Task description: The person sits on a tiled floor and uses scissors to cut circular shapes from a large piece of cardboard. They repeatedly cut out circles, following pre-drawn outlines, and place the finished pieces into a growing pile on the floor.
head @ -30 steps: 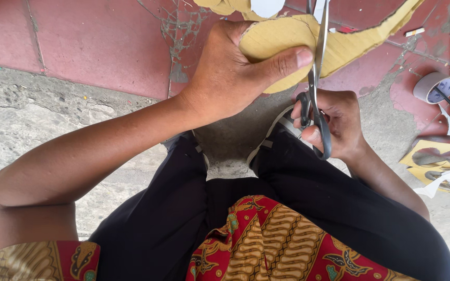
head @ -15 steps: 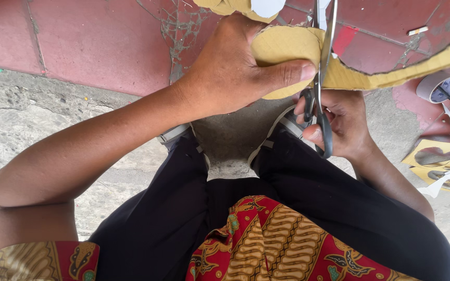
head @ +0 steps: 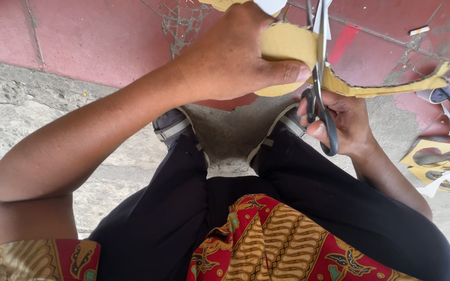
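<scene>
My left hand (head: 233, 57) grips a piece of yellow-brown cardboard (head: 287, 44) near the top of the view, thumb pressed on its lower edge. My right hand (head: 342, 122) holds black-handled scissors (head: 320, 93) with fingers through the loops; the blades point up into the cardboard. A long curved strip of the cardboard (head: 391, 86) trails to the right. Both hands are above my knees in dark trousers (head: 287, 208).
Red tiled floor (head: 105, 36) lies ahead, rough grey concrete (head: 22, 119) to the left. Yellow and white cut scraps (head: 444, 166) lie on the ground at the right. A small round object (head: 441, 93) sits near the strip's end. Grey sandals (head: 170, 125) show by my feet.
The cardboard has turned in my left hand, and the trailing strip has swung lower to the right. The scissors remain in the cut.
</scene>
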